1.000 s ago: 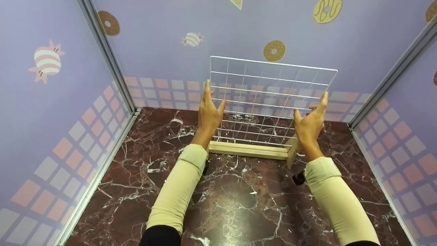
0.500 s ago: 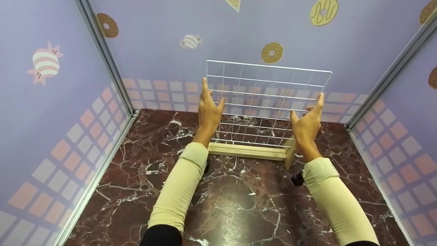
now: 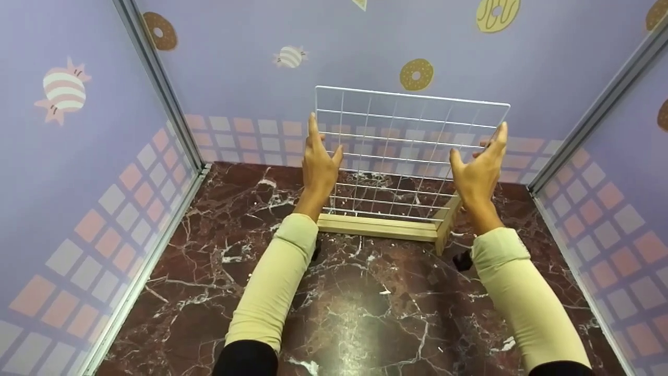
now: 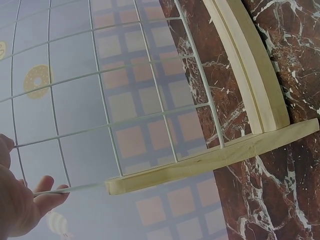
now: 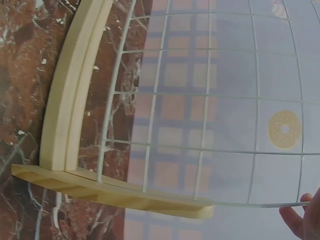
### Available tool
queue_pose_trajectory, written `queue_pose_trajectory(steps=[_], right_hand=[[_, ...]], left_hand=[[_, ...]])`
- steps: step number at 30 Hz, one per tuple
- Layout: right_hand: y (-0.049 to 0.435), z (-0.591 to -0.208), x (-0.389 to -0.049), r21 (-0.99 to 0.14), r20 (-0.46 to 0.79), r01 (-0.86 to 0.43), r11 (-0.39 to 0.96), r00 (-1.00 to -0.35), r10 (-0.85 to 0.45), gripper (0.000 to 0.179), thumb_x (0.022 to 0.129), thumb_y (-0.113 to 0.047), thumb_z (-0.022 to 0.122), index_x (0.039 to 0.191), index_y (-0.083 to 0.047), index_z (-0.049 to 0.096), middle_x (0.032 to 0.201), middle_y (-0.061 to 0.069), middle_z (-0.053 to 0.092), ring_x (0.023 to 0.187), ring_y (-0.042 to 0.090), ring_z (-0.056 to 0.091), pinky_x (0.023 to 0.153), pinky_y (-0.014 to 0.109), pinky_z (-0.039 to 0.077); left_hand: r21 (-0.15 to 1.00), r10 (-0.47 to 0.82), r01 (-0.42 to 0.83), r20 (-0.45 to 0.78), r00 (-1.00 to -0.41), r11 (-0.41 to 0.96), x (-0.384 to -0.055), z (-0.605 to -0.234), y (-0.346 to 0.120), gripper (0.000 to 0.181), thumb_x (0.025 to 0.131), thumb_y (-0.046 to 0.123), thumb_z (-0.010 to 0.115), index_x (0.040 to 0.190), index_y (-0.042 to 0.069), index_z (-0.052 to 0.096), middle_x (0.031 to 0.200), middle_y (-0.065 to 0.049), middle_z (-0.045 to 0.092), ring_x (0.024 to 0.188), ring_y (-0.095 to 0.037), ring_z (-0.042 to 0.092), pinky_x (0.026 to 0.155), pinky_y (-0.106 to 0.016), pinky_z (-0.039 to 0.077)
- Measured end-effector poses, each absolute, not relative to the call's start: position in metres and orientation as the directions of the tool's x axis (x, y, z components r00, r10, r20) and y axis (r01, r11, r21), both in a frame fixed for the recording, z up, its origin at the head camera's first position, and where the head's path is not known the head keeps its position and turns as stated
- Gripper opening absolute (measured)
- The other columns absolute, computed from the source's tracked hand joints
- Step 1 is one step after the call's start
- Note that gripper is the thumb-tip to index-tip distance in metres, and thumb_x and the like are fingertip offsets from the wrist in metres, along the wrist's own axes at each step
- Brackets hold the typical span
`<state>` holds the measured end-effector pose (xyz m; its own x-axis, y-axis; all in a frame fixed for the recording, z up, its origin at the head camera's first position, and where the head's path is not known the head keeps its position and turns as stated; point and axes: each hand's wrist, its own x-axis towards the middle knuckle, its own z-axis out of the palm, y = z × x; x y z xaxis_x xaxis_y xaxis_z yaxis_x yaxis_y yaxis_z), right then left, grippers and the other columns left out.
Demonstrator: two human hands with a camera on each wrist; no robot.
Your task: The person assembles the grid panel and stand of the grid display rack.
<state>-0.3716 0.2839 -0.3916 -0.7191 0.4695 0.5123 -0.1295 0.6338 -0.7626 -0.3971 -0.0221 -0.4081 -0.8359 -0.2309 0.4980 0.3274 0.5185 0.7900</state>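
A white wire grid panel (image 3: 412, 96) stands upright, leaning slightly back, in a light wooden stand (image 3: 376, 228). My left hand (image 3: 321, 172) holds the panel's left edge, its index finger pointing up along the wire. At the opposite edge, my right hand (image 3: 477, 175) grips the wire between thumb and fingers. The left wrist view has the left fingers (image 4: 50, 200) around the edge wire, above the end of the wooden side piece (image 4: 215, 157). In the right wrist view, the right fingers (image 5: 292, 220) meet the edge wire beyond the other side piece (image 5: 120, 195).
The stand rests on a dark red marbled surface (image 3: 360, 313) with small white bits scattered on it. Purple patterned walls (image 3: 365, 47) enclose the back and both sides, with grey metal strips (image 3: 156, 83) at the corners.
My right hand has slid up along the panel's right edge, toward the top corner. The left hand stays in nearly the same place, and the panel remains in the stand.
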Motion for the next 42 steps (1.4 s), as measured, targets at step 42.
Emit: queue_pose_trajectory(steps=[42], right_hand=[[0.284,-0.417,-0.371,-0.748,0.533,-0.139,0.648,-0.709,0.463,0.105,0.086,-0.018,0.078,0.164,-0.025,0.008,0.124,0.014,0.057,0.100,0.030,0.060,0.083,0.041,0.055]], left_hand=[[0.812,-0.235,0.294,0.457,-0.858,0.503,-0.395,-0.434,-0.023,0.096,0.093,0.016,0.073,0.165,0.019,0.009,0.146,-0.015,0.053,0.120,-0.027,0.062,0.073,-0.031,0.061]])
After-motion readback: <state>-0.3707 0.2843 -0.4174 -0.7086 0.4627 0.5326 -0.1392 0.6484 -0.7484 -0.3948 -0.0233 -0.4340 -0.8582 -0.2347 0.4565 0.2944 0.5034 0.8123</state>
